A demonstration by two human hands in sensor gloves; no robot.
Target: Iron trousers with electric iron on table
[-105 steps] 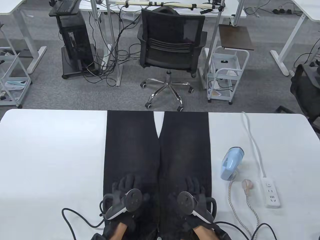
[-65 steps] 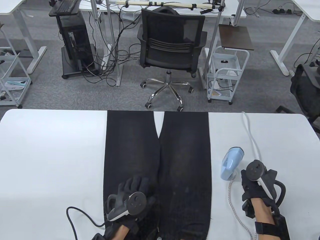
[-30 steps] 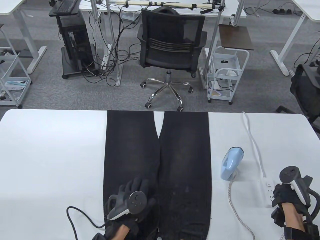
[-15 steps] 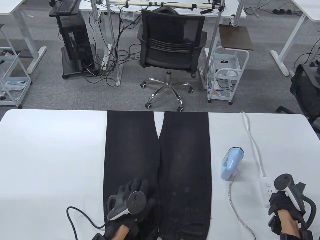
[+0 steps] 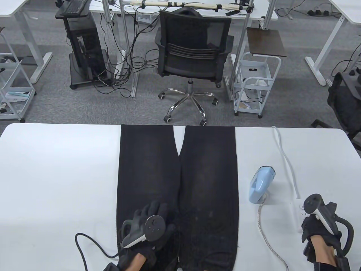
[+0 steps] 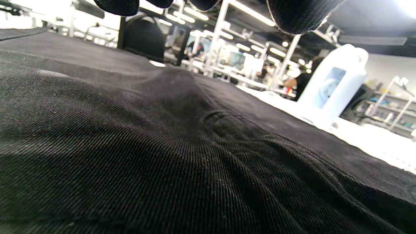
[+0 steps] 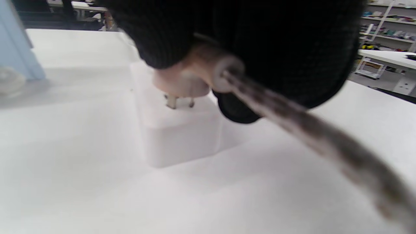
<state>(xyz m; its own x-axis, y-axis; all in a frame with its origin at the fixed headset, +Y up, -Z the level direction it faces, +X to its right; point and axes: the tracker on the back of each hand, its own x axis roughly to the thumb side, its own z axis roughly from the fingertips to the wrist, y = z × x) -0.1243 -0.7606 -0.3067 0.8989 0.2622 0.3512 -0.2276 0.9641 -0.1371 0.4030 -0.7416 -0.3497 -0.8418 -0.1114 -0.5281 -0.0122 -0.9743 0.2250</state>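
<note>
Your right hand [image 5: 316, 228] pinches the plug [image 7: 182, 83] above the power strip [image 7: 177, 130] — left hand [image 5: 151, 223] flat on trousers [image 5: 177, 180] — ironing unstarted.

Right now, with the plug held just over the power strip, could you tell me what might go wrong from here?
The right hand pinches the plug above the power strip, prongs not yet in; the blurred view suggests motion, so they may miss the slots. The braided cord runs from the standing iron, so a tug might topple it. The left hand rests flat on the trousers, a ripple beside it.
</note>
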